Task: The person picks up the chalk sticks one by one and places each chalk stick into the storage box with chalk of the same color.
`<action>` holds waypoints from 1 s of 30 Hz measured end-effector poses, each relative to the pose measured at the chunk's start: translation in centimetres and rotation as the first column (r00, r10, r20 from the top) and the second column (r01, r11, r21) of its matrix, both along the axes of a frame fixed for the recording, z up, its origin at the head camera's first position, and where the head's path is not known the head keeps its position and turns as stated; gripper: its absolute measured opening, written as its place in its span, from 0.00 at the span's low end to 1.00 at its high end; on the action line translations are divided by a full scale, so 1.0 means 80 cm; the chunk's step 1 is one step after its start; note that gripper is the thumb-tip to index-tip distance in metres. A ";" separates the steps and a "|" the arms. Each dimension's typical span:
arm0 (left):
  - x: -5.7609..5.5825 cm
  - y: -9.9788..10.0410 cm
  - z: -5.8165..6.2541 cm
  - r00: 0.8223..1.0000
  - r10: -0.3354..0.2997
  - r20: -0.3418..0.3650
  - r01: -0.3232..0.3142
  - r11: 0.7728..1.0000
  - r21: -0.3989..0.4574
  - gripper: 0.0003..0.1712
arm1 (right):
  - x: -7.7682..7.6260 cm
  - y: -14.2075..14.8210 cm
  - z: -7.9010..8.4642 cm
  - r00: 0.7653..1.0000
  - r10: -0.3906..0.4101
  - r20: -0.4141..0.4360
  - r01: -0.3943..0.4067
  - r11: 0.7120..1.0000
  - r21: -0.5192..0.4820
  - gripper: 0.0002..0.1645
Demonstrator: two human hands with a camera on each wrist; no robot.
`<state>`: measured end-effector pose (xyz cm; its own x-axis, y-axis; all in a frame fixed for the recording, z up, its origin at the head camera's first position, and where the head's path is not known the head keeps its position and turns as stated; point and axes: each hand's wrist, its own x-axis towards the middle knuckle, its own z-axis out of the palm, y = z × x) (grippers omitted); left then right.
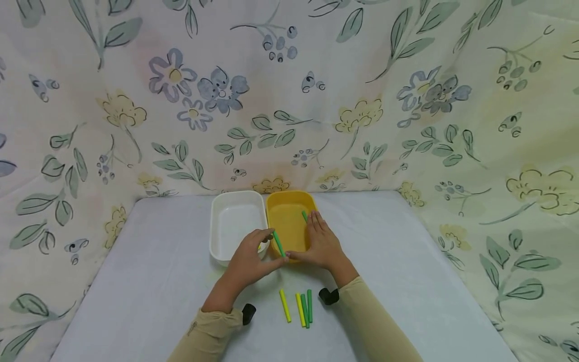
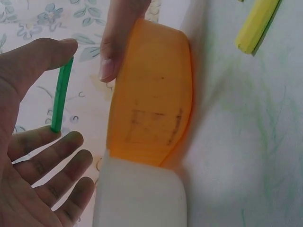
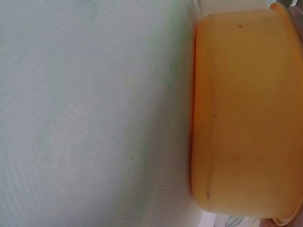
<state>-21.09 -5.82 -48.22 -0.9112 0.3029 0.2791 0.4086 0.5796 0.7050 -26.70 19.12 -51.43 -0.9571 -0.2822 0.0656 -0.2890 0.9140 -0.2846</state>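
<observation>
Trays, one white and one yellow, stand side by side on a white-covered surface in the head view, with a floral cloth behind. The left hand pinches a green stick above the near left part of the yellow tray. The right hand is spread wide at that tray's right side, its thumb by the near rim; a second green stick shows beside its fingers. Nearer the viewer, two yellow sticks and two green ones lie on the surface between the forearms.

In the left wrist view, thumb and forefinger hold the pinched stick by its ends, the other fingers spread. The right thumb rests at the yellow tray's rim.

In the right wrist view, the yellow tray's smooth side fills the right; only slivers of fingers show, so their grip cannot be told there.
</observation>
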 end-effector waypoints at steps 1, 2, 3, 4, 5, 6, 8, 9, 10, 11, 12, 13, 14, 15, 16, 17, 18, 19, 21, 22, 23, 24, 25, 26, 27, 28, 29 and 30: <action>-0.001 0.001 0.000 1.000 -0.002 0.004 0.002 1.000 -0.001 0.48 | 0.000 0.000 0.000 1.000 0.002 -0.003 -0.002 1.000 0.005 0.86; -0.003 0.002 -0.001 1.000 -0.002 0.005 0.002 1.000 -0.004 0.48 | -0.001 0.001 0.000 1.000 0.005 -0.008 -0.005 1.000 0.008 0.85; -0.004 0.003 -0.001 1.000 -0.004 0.008 0.004 1.000 -0.005 0.48 | -0.001 0.001 0.000 1.000 0.009 -0.011 -0.009 1.000 0.007 0.85; -0.006 0.004 -0.001 1.000 -0.001 0.009 0.001 1.000 -0.005 0.48 | -0.001 0.001 0.000 1.000 0.012 -0.013 -0.012 1.000 0.008 0.85; -0.007 0.005 -0.002 1.000 0.002 0.008 -0.002 1.000 -0.005 0.48 | -0.001 0.001 0.000 1.000 0.016 -0.017 -0.016 1.000 0.006 0.85; -0.009 0.005 -0.002 1.000 0.003 0.008 -0.003 1.000 0.000 0.48 | -0.001 0.001 0.000 1.000 0.018 -0.018 -0.018 1.000 0.004 0.85; -0.012 0.006 -0.003 1.000 0.010 0.005 -0.010 1.000 0.012 0.47 | -0.001 0.001 0.000 1.000 0.019 -0.020 -0.019 1.000 0.003 0.85; -0.013 0.006 -0.003 1.000 0.012 0.004 -0.012 1.000 0.015 0.47 | 0.000 0.001 0.000 1.000 0.017 -0.019 -0.017 1.000 0.006 0.86; -0.015 0.007 -0.004 1.000 0.015 0.002 -0.015 1.000 0.016 0.48 | 0.000 0.001 0.000 1.000 0.014 -0.018 -0.013 1.000 0.011 0.86; -0.017 0.007 -0.004 1.000 0.017 -0.001 -0.017 1.000 0.017 0.48 | 0.000 0.001 0.000 1.000 0.010 -0.020 -0.010 1.000 0.014 0.87; -0.018 0.007 -0.004 1.000 0.021 -0.003 -0.021 1.000 0.012 0.48 | 0.000 0.001 0.000 1.000 0.007 -0.020 -0.006 1.000 0.016 0.87; -0.020 0.007 -0.005 1.000 0.026 -0.002 -0.026 1.000 0.004 0.48 | 0.000 0.000 0.000 1.000 0.004 -0.021 -0.003 1.000 0.018 0.87; -0.022 0.007 -0.005 1.000 0.031 -0.001 -0.031 1.000 -0.002 0.49 | 0.000 0.000 -0.001 1.000 0.001 -0.023 0.000 1.000 0.017 0.87; -0.023 0.007 -0.005 0.999 0.037 0.000 -0.037 0.999 -0.011 0.49 | 0.000 -0.001 -0.001 1.000 -0.003 -0.021 0.004 1.000 0.019 0.87; -0.024 0.007 -0.005 0.999 0.044 0.004 -0.044 0.999 -0.017 0.49 | 0.000 -0.001 -0.001 1.000 -0.007 -0.020 0.007 1.000 0.018 0.87; -0.026 0.007 -0.006 0.999 0.051 0.008 -0.050 0.998 -0.024 0.49 | 0.000 -0.001 -0.002 1.000 -0.010 -0.020 0.010 1.000 0.021 0.88; -0.027 0.008 -0.006 0.998 0.057 0.014 -0.056 0.998 -0.033 0.50 | 0.000 -0.001 -0.002 1.000 -0.012 -0.019 0.013 1.000 0.021 0.88; -0.029 0.008 -0.007 0.998 0.061 0.018 -0.060 0.998 -0.036 0.50 | 0.000 -0.001 -0.002 1.000 -0.014 -0.017 0.015 1.000 0.024 0.88; -0.031 0.008 -0.008 0.997 0.070 0.029 -0.069 0.997 -0.042 0.49 | 0.000 -0.001 -0.003 1.000 -0.016 -0.014 0.016 0.999 0.030 0.88; -0.032 0.009 -0.007 0.997 0.073 0.033 -0.071 0.997 -0.043 0.49 | 0.000 -0.001 -0.003 1.000 -0.013 -0.017 0.014 1.000 0.028 0.87; -0.033 0.009 -0.008 0.997 0.075 0.034 -0.074 0.996 -0.046 0.49 | 0.000 -0.001 -0.003 1.000 -0.011 -0.020 0.012 1.000 0.029 0.87; -0.034 0.009 -0.007 0.996 0.078 0.036 -0.076 0.996 -0.051 0.49 | -0.001 -0.001 -0.003 1.000 -0.008 -0.022 0.009 1.000 0.027 0.87; -0.035 0.009 -0.007 0.996 0.079 0.037 -0.077 0.996 -0.051 0.49 | -0.001 -0.001 -0.002 1.000 -0.006 -0.023 0.007 1.000 0.029 0.86; -0.035 0.009 -0.006 0.996 0.082 0.039 -0.080 0.995 -0.052 0.49 | -0.001 0.000 -0.002 1.000 -0.004 -0.025 0.005 1.000 0.030 0.86; -0.036 0.008 -0.005 0.996 0.083 0.041 -0.081 0.995 -0.053 0.49 | 0.000 0.000 -0.002 1.000 -0.003 -0.024 0.004 0.999 0.033 0.86; -0.037 0.008 -0.005 0.996 0.085 0.041 -0.083 0.995 -0.055 0.49 | 0.000 0.000 -0.002 1.000 -0.001 -0.025 0.002 0.999 0.033 0.86; -0.038 0.008 -0.004 0.995 0.085 0.044 -0.083 0.995 -0.058 0.49 | 0.000 0.000 -0.002 1.000 -0.001 -0.022 0.002 0.999 0.035 0.86; -0.038 0.008 -0.004 0.995 0.086 0.045 -0.083 0.995 -0.061 0.49 | 0.000 0.000 -0.002 1.000 0.001 -0.022 0.000 0.999 0.035 0.86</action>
<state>-24.16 -5.16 -48.54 -0.9462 0.2385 0.2185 0.3228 0.6517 0.6864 -26.72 19.15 -51.58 -0.9555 -0.2850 0.0763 -0.2950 0.9232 -0.2464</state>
